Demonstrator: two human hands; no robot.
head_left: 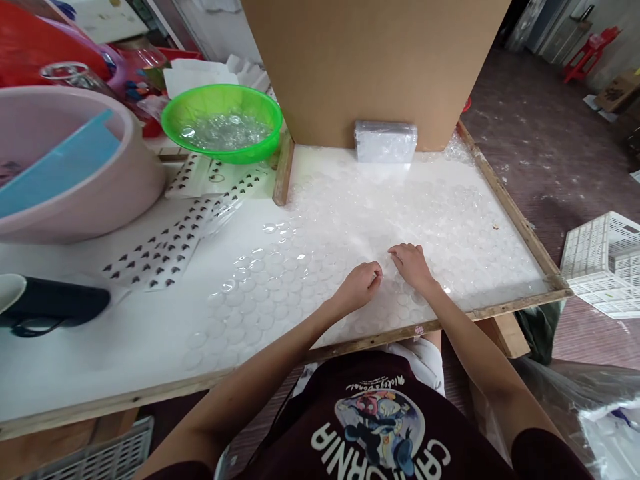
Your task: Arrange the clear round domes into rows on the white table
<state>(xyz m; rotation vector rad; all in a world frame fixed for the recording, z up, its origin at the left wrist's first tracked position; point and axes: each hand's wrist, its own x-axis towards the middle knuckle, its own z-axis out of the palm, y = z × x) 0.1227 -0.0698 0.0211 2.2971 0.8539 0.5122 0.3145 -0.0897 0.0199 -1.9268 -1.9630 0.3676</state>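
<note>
Many clear, round, flat discs (260,293) lie spread over the white tabletop (125,360), overlapping toward its right half. My left hand (359,287) is low over these discs, its fingers curled in with the thumb against them. Close by on the right, my right hand (412,265) bends down with fingers together, the tips pointing left at the discs. A small gap separates the two hands. Whatever is between the fingers of either hand is hidden or too small to make out.
A tall cardboard sheet (375,60) stands behind a wrapped clear stack (386,142). Leftward are a green bowl (270,137) of clear pieces, sticker sheets (165,250), a pink tub (100,200) and a dark mug (65,303). Wooden strips (515,220) edge the table; a white crate (595,267) is right.
</note>
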